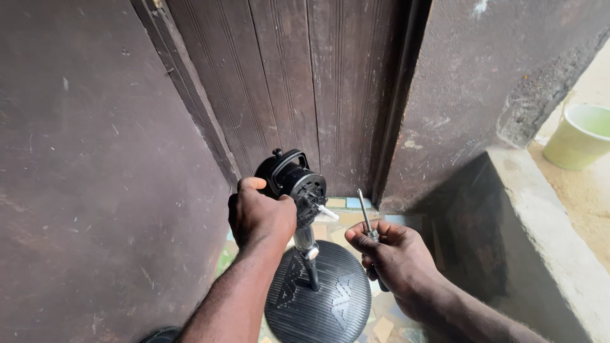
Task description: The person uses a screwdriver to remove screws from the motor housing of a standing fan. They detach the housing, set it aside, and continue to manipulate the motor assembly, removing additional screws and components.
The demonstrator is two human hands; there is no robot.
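Two hands between close walls

House doorstep: wooden door, concrete ledge.

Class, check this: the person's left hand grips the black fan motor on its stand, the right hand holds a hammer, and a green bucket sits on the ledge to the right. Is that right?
Not quite. The right hand holds a screwdriver, not a hammer; the head view shows its thin metal shaft. The rest stands: the left hand grips the black fan motor on its stand, and the green bucket sits on the ledge to the right.
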